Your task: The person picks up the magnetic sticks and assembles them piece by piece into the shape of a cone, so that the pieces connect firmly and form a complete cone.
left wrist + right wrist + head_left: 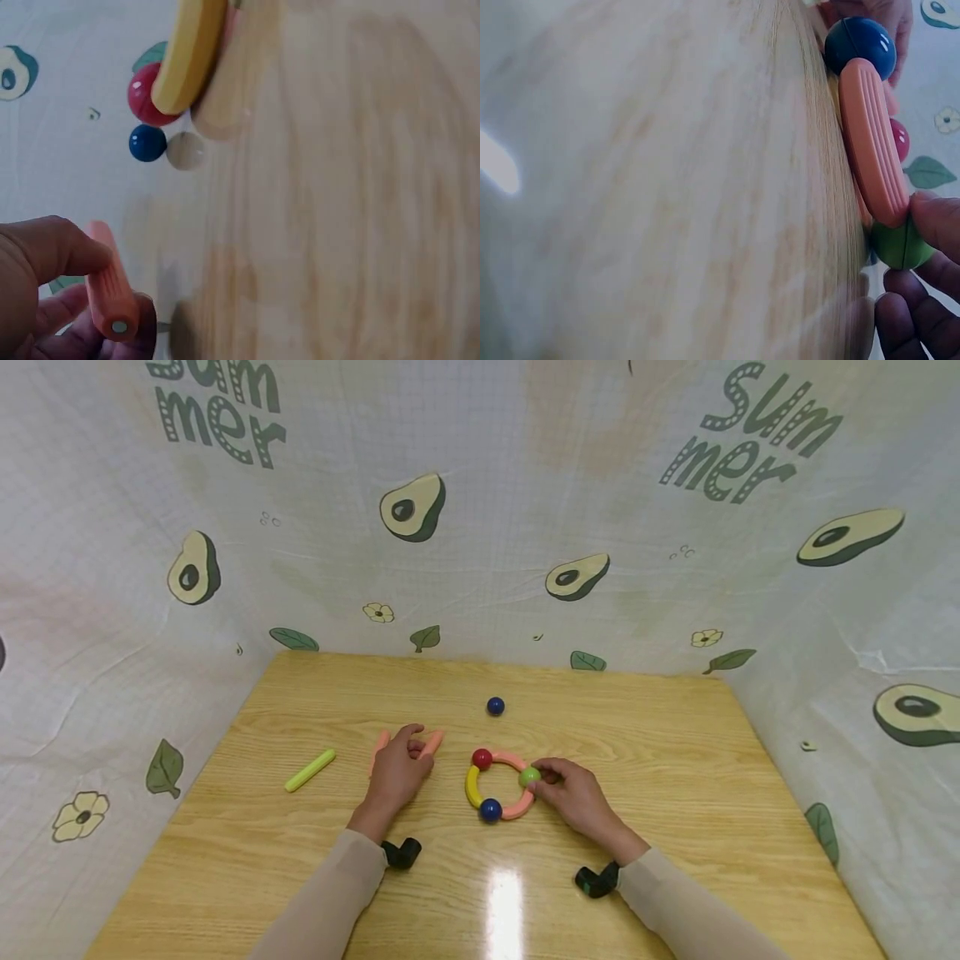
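Note:
A ring of magnetic pieces lies on the table: a red ball [482, 759], a blue ball [491, 810], a green ball [529, 776], a curved yellow bar [473, 787] and two curved salmon-pink bars [871, 142]. My right hand [576, 797] pinches the green ball at the ring's right side, thumb and fingertips around it. To the left of the ring, my left hand [399, 772] grips a salmon-pink stick [111, 289] between thumb and fingers; its end shows a small metal disc. Another salmon-pink stick [380, 746] is partly hidden behind that hand.
A yellow-green stick [310, 770] lies at the left of the wooden table [652, 735]. One loose blue ball [496, 706] sits behind the ring. A printed cloth [487, 527] hangs at the back and both sides of the table.

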### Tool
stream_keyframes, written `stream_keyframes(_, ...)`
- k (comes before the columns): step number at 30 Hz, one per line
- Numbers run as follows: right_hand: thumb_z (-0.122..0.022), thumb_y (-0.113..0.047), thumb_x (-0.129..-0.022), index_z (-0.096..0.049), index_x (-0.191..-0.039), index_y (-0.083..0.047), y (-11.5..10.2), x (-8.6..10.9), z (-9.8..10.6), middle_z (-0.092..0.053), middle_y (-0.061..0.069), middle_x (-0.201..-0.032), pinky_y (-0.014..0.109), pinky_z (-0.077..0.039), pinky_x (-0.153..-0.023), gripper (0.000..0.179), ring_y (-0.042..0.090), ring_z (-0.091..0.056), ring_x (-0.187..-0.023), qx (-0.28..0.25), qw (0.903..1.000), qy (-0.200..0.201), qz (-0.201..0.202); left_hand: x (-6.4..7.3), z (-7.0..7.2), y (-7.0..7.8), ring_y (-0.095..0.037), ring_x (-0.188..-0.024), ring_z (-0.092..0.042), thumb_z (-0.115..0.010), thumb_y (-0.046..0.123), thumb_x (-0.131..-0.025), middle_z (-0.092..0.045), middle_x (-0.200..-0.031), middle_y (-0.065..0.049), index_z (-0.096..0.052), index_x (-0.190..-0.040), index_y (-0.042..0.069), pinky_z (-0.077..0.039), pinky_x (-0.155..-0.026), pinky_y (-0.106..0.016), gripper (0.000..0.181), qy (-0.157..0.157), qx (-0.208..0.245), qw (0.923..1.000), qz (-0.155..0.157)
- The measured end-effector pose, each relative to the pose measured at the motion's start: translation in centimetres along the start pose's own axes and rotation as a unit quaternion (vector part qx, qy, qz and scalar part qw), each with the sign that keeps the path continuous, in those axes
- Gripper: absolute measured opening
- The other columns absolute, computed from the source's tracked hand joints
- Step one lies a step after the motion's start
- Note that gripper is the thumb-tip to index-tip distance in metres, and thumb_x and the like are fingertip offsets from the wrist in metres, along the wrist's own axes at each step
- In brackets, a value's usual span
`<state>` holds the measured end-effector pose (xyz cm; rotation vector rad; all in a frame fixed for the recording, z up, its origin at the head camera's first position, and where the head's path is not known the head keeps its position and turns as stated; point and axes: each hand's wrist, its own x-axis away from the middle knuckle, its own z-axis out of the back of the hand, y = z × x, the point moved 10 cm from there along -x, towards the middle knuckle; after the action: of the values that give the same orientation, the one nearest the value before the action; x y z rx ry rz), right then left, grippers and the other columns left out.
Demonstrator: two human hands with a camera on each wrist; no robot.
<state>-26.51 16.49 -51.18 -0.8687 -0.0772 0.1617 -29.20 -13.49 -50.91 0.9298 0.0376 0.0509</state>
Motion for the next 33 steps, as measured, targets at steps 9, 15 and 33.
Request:
stream_keyframes(9,-0.078,-0.024,-0.097,-0.074,-0.129,-0.010,-0.5,-0.2,0.0,-0.074,0.000,-0.107,0.035,-0.056,-0.087,0.035,0.013,-0.067,-0.097,0.008,0.9998,-0.005,0.014,0.4,0.3,2.6,-0.027,-0.117,-0.065,-0.069,0.016,-0.104,-0.068,-0.130,-0.014,-0.066,-0.142,0.008,-0.055,-0.102,-0.044,0.039,0.004,0.124,0.9914,-0.042)
stream_keyframes(15,-0.078,-0.025,-0.098,-0.073,-0.131,-0.010,-0.6,-0.6,-0.1,-0.074,0.000,-0.107,0.035,-0.055,-0.087,0.036,0.012,-0.066,-0.097,0.014,0.9997,-0.010,0.015,0.7,-0.6,4.1,-0.024,-0.114,-0.068,-0.078,0.012,-0.097,-0.073,-0.123,-0.011,-0.071,-0.132,0.009,-0.057,-0.098,-0.028,0.037,-0.018,0.206,0.9769,-0.054)
stream_keyframes(33,-0.079,-0.025,-0.097,-0.075,-0.129,-0.011,-1.2,-1.1,-0.2,-0.073,0.000,-0.105,0.034,-0.054,-0.085,0.034,0.013,-0.065,-0.094,0.019,0.9993,-0.009,0.032,0.2,-3.8,5.6,-0.024,-0.119,-0.069,-0.076,0.024,-0.099,-0.074,-0.127,-0.004,-0.071,-0.139,0.019,-0.058,-0.102,-0.042,0.041,-0.062,0.185,0.9788,-0.062)
